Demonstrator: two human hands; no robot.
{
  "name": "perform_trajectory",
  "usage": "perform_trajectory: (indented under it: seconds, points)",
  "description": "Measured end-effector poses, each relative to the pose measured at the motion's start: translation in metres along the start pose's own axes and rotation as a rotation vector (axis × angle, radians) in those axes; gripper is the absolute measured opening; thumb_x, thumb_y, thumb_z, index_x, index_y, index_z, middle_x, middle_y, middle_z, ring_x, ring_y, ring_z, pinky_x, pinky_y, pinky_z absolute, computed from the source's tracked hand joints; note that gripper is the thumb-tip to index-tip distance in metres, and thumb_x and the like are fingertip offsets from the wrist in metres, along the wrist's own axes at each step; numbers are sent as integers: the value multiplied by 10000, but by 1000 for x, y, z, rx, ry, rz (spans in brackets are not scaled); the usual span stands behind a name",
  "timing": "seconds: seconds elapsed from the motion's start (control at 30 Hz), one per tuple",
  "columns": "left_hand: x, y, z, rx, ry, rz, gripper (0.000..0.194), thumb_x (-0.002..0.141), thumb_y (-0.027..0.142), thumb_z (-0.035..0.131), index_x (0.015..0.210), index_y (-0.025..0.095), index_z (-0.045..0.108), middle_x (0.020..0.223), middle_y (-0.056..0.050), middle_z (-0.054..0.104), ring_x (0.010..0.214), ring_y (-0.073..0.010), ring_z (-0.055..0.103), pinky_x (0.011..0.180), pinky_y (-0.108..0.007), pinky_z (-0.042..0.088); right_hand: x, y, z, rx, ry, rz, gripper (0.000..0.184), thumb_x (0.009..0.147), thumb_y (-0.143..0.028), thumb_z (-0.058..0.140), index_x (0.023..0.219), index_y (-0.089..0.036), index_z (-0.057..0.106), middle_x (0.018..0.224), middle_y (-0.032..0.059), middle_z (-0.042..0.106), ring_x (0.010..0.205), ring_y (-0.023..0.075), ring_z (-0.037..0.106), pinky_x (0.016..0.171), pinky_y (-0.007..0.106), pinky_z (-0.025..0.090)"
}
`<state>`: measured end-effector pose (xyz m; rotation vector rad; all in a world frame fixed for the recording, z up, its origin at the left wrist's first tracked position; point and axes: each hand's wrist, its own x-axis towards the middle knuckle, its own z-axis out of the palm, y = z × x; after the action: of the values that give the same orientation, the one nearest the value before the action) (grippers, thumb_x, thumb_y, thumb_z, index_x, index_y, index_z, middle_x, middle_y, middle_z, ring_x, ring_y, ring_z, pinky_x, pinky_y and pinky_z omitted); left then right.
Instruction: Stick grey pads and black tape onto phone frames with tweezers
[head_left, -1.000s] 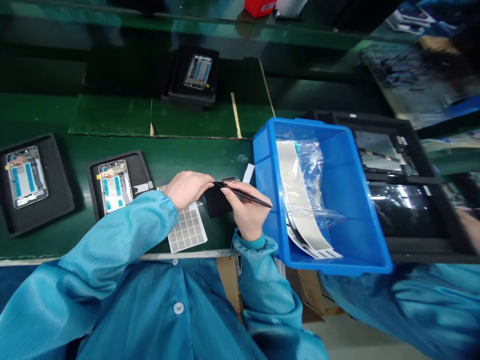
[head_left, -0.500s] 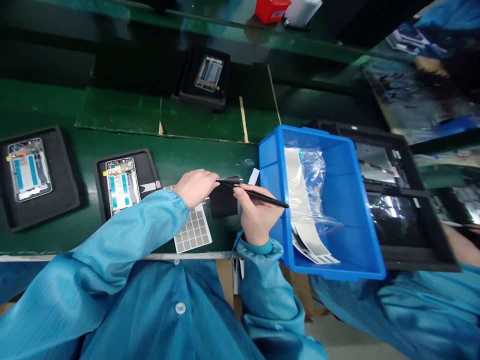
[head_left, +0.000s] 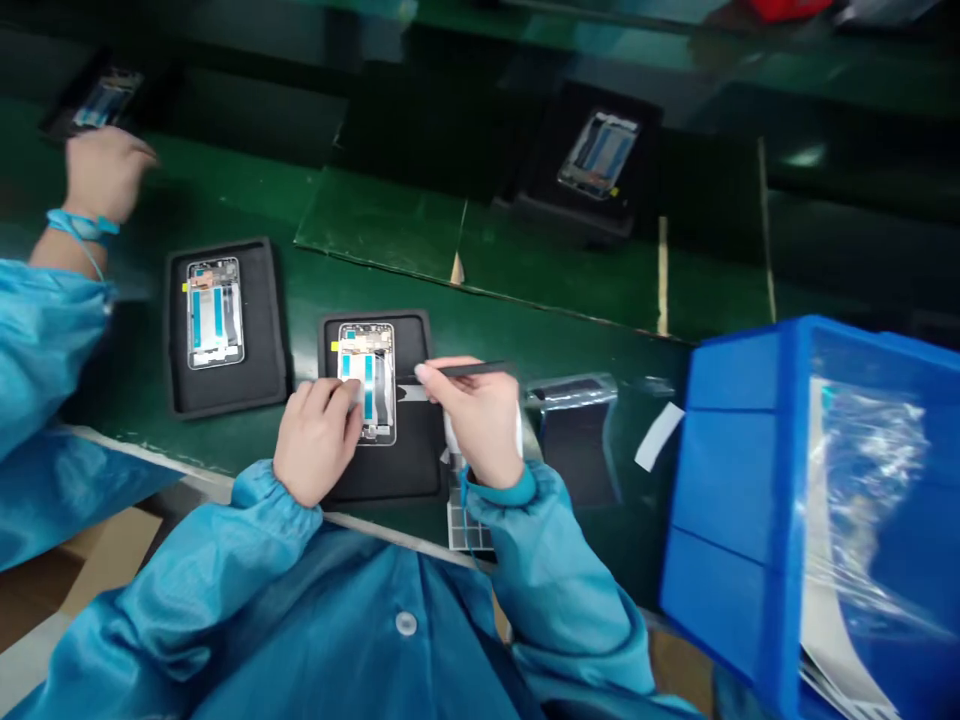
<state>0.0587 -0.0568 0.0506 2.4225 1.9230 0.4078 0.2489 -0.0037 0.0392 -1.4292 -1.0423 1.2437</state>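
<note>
An opened phone (head_left: 380, 365) with bared inner parts and blue strips lies on a black tray (head_left: 390, 478) in front of me. My left hand (head_left: 315, 440) has its curled fingers pressed on the phone's lower left side. Pinched in my right hand (head_left: 484, 425) are black tweezers (head_left: 480, 369), pointing left, their tip close to the phone's right edge. Just below that tip a grey strip (head_left: 416, 393) with a dark notch lies across the tray. A sheet of grey squares (head_left: 469, 530) is partly hidden under my right wrist.
A second tray (head_left: 262, 385) with an opened phone (head_left: 215, 320) stands left. At far left another person's hand (head_left: 105, 175) is beside a back tray. A black sheet with clear film (head_left: 577, 440), a white strip (head_left: 658, 436) and a blue bin (head_left: 724, 480) lie right.
My view has swung left. Both hands have moved from the black sheet to the phone, the left now touching it. The tweezers stay in my right hand. Another person's hand has appeared.
</note>
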Motion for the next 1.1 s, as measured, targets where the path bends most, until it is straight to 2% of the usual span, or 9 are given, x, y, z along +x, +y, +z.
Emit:
perform_trajectory:
  seconds: [0.1,0.23,0.33,0.57,0.77,1.1]
  points:
    - [4,-10,9,37,0,-76,316,957,251,515,1209,107,642,1057,-139,656,910,-279,555,812,-431,503,21,4,34,-64,-74,-26,232,724,-378,821,794,-164,765,670,39,751,605,183,705,561,271,544]
    - [13,-5,11,35,-54,-151,382,964,243,469,1308,119,584,1154,-177,621,962,-305,560,822,-455,500,37,10,53,-172,-73,-68,209,745,-376,799,799,-175,768,703,53,773,637,203,736,577,282,561]
    - [15,-3,13,23,-93,-180,418,968,229,430,1361,147,549,1201,-185,600,975,-316,551,815,-466,491,39,11,56,-226,-65,-89,177,759,-363,788,792,-189,771,712,49,782,656,206,750,606,289,579]
    - [12,-7,25,23,-25,-173,472,916,229,508,1366,99,570,1192,-182,596,934,-301,512,758,-420,441,37,7,57,-240,-54,-71,190,747,-367,805,791,-188,760,714,46,784,666,211,759,619,294,589]
    - [13,-8,24,7,4,-163,462,910,222,515,1343,83,595,1165,-183,604,919,-296,499,761,-406,423,37,6,59,-244,-58,-54,194,750,-368,807,792,-186,758,742,53,790,692,216,767,640,307,601]
    - [13,-8,25,-5,-33,-174,483,910,234,508,1366,90,574,1188,-188,597,926,-299,498,776,-417,429,37,6,59,-264,-54,-54,190,749,-369,806,792,-191,757,742,53,791,693,217,768,639,309,605]
